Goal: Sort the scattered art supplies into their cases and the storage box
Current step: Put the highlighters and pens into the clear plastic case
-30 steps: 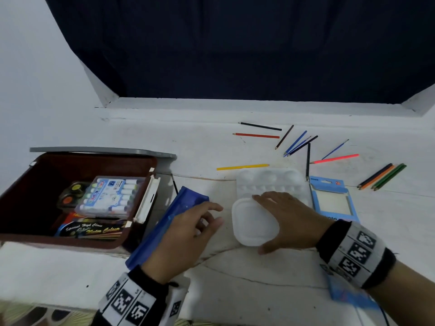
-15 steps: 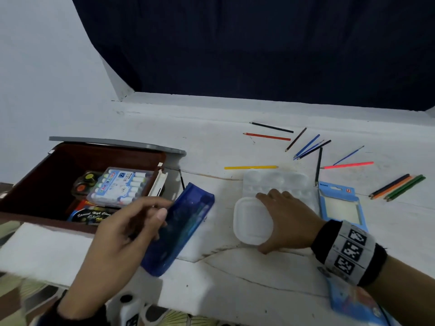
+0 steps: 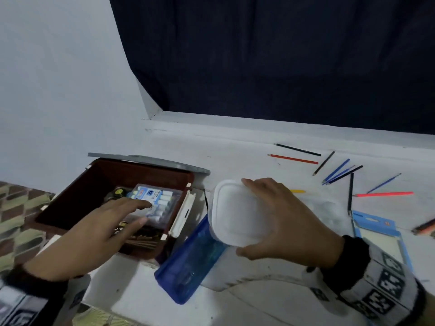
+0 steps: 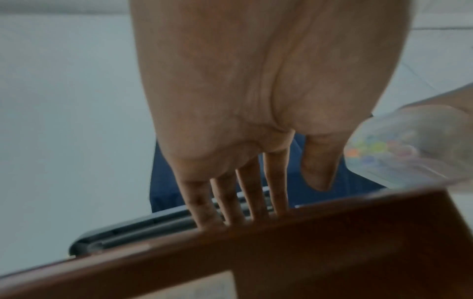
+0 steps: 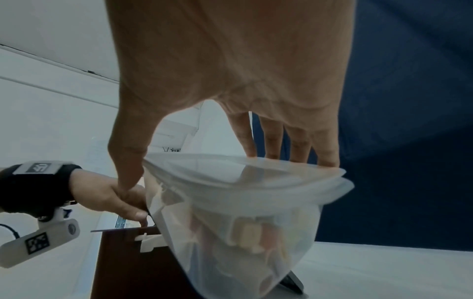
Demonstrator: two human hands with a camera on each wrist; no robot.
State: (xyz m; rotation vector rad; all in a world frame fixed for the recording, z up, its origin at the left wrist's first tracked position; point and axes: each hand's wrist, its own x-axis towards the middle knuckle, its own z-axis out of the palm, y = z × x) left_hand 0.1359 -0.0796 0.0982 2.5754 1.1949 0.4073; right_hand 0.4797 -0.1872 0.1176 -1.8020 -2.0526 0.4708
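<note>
Head view: right hand [image 3: 287, 222] grips translucent lidded container [image 3: 237, 212] above blue case [image 3: 188, 262]. Left hand [image 3: 94, 234], fingers extended and holding nothing, reaches into brown storage box [image 3: 70, 196] over marker pack [image 3: 157, 201].

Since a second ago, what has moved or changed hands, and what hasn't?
The right hand has lifted the translucent lidded tub off the table and carries it left, toward the brown storage box. The left hand let go of the blue pencil case and reaches, open, into the box. The loose pencils stayed put.
</note>
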